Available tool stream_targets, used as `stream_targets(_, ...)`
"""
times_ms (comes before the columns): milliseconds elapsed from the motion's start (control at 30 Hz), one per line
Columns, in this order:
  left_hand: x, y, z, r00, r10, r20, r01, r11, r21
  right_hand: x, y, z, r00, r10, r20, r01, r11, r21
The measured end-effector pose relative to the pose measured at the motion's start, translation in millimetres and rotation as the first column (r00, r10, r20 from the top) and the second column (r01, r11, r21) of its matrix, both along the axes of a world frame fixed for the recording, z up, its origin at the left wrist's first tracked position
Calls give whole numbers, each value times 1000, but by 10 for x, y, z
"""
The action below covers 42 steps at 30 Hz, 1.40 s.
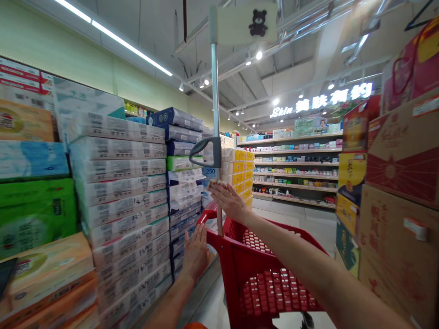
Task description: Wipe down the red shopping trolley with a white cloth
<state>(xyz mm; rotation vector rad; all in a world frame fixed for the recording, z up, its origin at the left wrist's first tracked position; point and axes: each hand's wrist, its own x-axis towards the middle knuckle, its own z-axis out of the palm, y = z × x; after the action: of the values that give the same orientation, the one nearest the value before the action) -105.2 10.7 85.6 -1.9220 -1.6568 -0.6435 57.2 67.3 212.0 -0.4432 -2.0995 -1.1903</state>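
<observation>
A red plastic shopping cart (236,265) stands in front of me, its basket walls pierced with holes. My left hand (197,253) lies with fingers stretched out against the cart's red handle (207,213). Across the metal pole (216,91) reaches my right hand (229,201), fingers extended and flat; whether it touches the pole I cannot tell. Above that hand, a grey loop-shaped grip (216,153) is fixed to the pole. At the pole's top is a pale flag (236,25) with a brown bear on it.
Tall stacks of wrapped paper packs (123,187) line the left side. Cardboard boxes (398,228) are piled on the right. Yellow packs (242,171) stand beyond the cart, and shelves of small products (295,167) cross the back. Tiled floor (270,210) shows between.
</observation>
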Motion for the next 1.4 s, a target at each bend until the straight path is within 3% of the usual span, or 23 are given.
stream_targets(67,7,6,-1,1000,17,17,-17,1000,-12,53,-26,-200,991,28,128,-35,998,51)
stream_targets(133,17,10,0,999,28,28,-27,999,-19,68,-25,-259,986,30,165,-44,996,83)
stream_targets(333,36,-23,36,1000,1,8,-1,1000,5,-52,25,220,995,-28,-92,28,1000,-1)
stream_targets(400,35,-32,47,1000,14,18,-14,1000,-16,-42,-3,82,999,-16,-47,15,1000,-24)
stream_targets(567,41,-21,53,998,0,63,3,999,-38,57,-78,-621,992,19,128,-16,1000,-23)
stream_targets(633,54,-3,51,997,1,80,2,999,-34,57,-66,-641,992,20,121,-16,999,-33)
stream_targets(767,77,34,38,993,37,110,-33,999,-41,19,-33,-443,1000,4,14,-3,997,-77)
stream_targets(833,75,37,29,995,31,98,-27,999,-39,27,-47,-525,1000,2,-1,-3,997,-83)
stream_targets(1000,61,16,15,996,-5,87,7,1000,-21,76,-121,-1037,993,75,93,-67,994,-90)
stream_targets(1200,78,23,17,995,-1,101,3,1000,-18,23,-99,-913,999,23,-49,-29,994,-110)
stream_targets(1400,65,27,28,996,1,95,1,1000,-21,120,-105,-1064,993,63,97,-52,992,-113)
